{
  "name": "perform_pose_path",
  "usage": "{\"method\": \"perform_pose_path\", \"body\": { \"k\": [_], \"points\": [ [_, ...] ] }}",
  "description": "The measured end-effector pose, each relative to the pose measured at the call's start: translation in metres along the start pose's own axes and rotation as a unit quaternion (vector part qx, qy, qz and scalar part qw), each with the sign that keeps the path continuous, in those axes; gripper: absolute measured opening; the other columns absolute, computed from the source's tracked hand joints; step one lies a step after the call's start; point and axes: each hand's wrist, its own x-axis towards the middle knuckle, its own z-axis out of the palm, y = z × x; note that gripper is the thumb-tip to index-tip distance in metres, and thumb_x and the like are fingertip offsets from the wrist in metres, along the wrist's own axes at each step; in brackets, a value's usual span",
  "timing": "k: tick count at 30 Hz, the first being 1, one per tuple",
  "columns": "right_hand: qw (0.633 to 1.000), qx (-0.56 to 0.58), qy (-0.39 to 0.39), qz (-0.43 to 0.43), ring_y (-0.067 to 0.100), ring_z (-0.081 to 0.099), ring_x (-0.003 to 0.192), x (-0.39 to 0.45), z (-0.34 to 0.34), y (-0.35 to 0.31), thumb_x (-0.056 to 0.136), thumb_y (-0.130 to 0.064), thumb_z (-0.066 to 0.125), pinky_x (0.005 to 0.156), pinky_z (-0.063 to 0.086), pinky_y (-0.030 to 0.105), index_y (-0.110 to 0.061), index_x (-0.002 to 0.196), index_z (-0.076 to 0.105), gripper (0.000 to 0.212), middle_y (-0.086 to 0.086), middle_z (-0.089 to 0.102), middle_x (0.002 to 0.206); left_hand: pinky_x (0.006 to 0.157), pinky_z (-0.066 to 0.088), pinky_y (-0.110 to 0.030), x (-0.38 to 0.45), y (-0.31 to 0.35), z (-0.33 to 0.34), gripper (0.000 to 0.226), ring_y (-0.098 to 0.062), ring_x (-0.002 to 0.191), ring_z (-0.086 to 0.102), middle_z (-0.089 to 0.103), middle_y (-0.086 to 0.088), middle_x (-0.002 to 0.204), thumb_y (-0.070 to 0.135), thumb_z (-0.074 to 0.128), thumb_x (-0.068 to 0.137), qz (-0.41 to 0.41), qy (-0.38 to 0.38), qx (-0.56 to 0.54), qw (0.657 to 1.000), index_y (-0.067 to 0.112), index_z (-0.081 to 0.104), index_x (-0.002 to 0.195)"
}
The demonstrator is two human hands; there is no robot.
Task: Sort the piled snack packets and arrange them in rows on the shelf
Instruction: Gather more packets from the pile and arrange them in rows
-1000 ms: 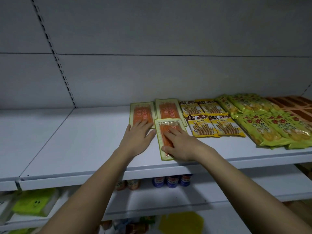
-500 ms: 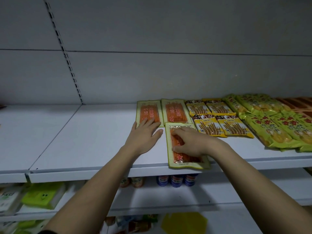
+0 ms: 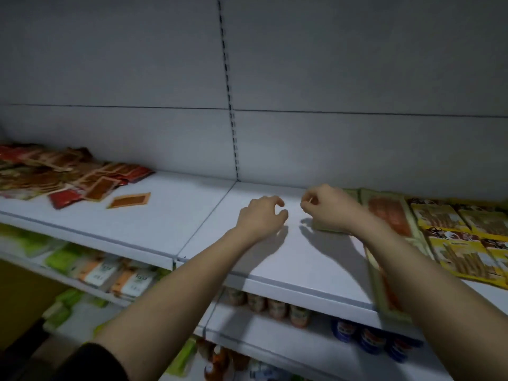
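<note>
We are holding our left hand [image 3: 261, 218] and right hand [image 3: 328, 209] loosely curled, gripping nothing; the pile of snack packets [image 3: 63, 171] is lying far left.

head view, near shelf [image 3: 288, 259] (angled down)

Both bare forearms reach forward. The left hand [image 3: 261, 217] and right hand [image 3: 325, 209] hover close together, fingers loosely curled, holding nothing.
</note>
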Motion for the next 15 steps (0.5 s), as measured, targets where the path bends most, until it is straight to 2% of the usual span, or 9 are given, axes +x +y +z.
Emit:
{"method": "perform_pose_path", "body": {
  "k": [3, 6, 9, 15],
  "points": [
    [0.998, 0.038, -0.012, -0.041, 0.024, 0.065, 0.082, 0.019, 0.029, -0.048, 0.09, -0.028, 0.053, 0.075, 0.053, 0.034, -0.025, 0.079, 0.064, 0.015, -0.001, 0.071, 0.084, 0.099, 0.047, -0.041, -0.02, -0.062, -0.039, 0.033, -0.023, 0.115, 0.058, 0.065, -0.001, 0.127, 0.038, 0.05, 0.097, -0.065, -0.004, 0.021, 0.998, 0.026, 0.061, 0.126],
    [0.994, 0.048, -0.045, -0.088, 0.022, 0.065, 0.079, 0.034, 0.054, -0.097, 0.09, -0.027, 0.051, 0.076, 0.054, 0.036, -0.026, 0.077, 0.061, 0.016, -0.002, 0.071, 0.081, 0.094, 0.049, -0.039, -0.042, -0.114, -0.076, 0.028, -0.024, 0.109, 0.061, 0.069, -0.001, 0.118, 0.036, 0.052, 0.096, -0.114, 0.025, 0.022, 0.993, 0.026, 0.064, 0.119],
    [0.989, 0.035, -0.071, -0.127, 0.02, 0.063, 0.083, 0.047, 0.074, -0.149, 0.091, -0.027, 0.051, 0.08, 0.054, 0.038, -0.028, 0.081, 0.062, 0.015, -0.004, 0.069, 0.089, 0.092, 0.051, -0.039, -0.067, -0.159, -0.107, 0.026, -0.022, 0.105, 0.062, 0.07, 0.001, 0.114, 0.037, 0.052, 0.095, -0.149, 0.057, 0.015, 0.987, 0.029, 0.065, 0.115],
    [0.977, -0.008, -0.105, -0.186, 0.018, 0.061, 0.094, 0.081, 0.14, -0.271, 0.093, -0.033, 0.051, 0.086, 0.053, 0.039, -0.029, 0.097, 0.064, 0.014, -0.003, 0.067, 0.11, 0.095, 0.051, -0.043, -0.113, -0.252, -0.171, 0.033, -0.022, 0.109, 0.06, 0.067, 0.001, 0.121, 0.041, 0.048, 0.096, -0.172, 0.088, 0.047, 0.98, 0.028, 0.064, 0.122]
  ]
}}
